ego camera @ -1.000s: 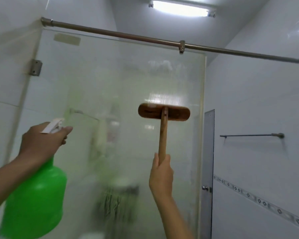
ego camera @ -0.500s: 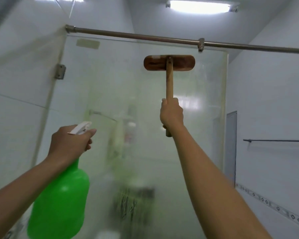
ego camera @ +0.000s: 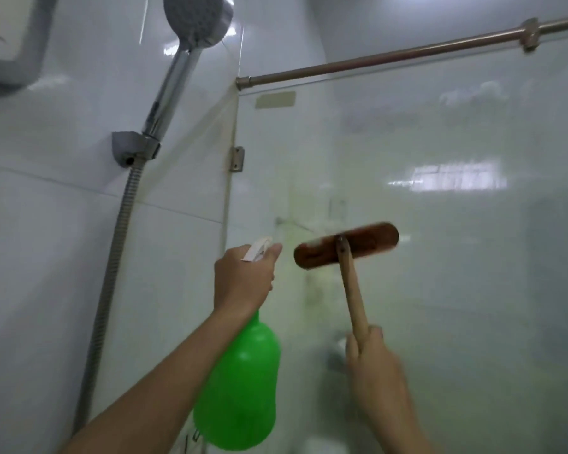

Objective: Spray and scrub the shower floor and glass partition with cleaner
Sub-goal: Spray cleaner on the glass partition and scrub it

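Note:
My left hand (ego camera: 243,278) grips the white trigger head of a green spray bottle (ego camera: 238,385), nozzle toward the glass partition (ego camera: 440,257). The glass fills the right half of the view and looks wet and hazy. My right hand (ego camera: 373,362) holds the wooden handle of a scrub brush (ego camera: 346,245) near its lower end. The brown brush head lies against the glass, tilted, just right of the spray nozzle. The shower floor is out of view.
A chrome shower head (ego camera: 195,19) sits in a wall bracket (ego camera: 130,149) at upper left, its metal hose (ego camera: 112,257) hanging down the white tiled wall. A metal rail (ego camera: 391,59) runs along the top of the glass, and a hinge (ego camera: 236,158) fixes it to the wall.
The brush has come down from the top of the glass to mid-height and tilted. The view has swung left, bringing the shower head and hose into sight. My left hand still grips the bottle.

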